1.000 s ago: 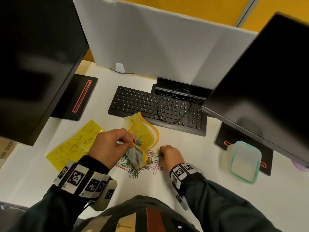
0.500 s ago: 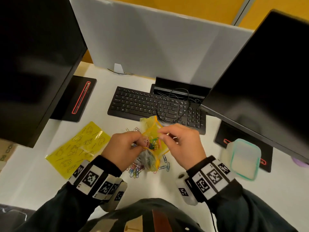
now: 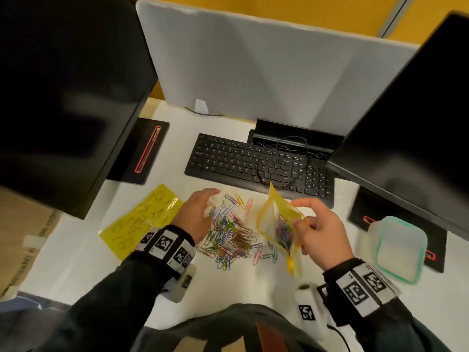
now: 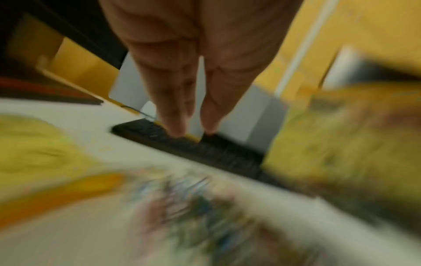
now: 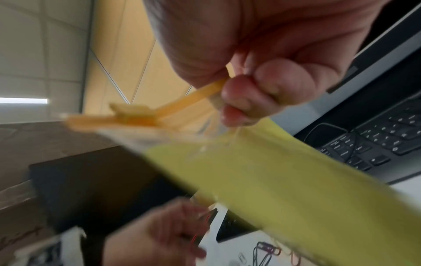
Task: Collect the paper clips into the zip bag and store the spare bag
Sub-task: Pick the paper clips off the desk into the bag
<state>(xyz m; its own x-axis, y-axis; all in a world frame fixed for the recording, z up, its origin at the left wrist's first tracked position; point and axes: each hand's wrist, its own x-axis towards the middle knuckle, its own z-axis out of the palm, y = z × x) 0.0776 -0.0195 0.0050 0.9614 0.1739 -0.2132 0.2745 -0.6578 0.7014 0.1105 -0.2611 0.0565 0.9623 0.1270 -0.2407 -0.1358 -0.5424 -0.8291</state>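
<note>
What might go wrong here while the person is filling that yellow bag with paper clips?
The right hand pinches the zip bag by one edge only, so it hangs tilted with its mouth open; the clips inside might spill back out. The left hand reaches open over the loose pile of paper clips, and a hasty sweep might scatter some toward the keyboard.

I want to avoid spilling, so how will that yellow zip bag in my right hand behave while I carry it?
The zip bag, pinched at its rim by the right hand, looks floppy. It will probably sag where the clips inside have gathered, and its mouth gapes, so tilting may spill them.
</note>
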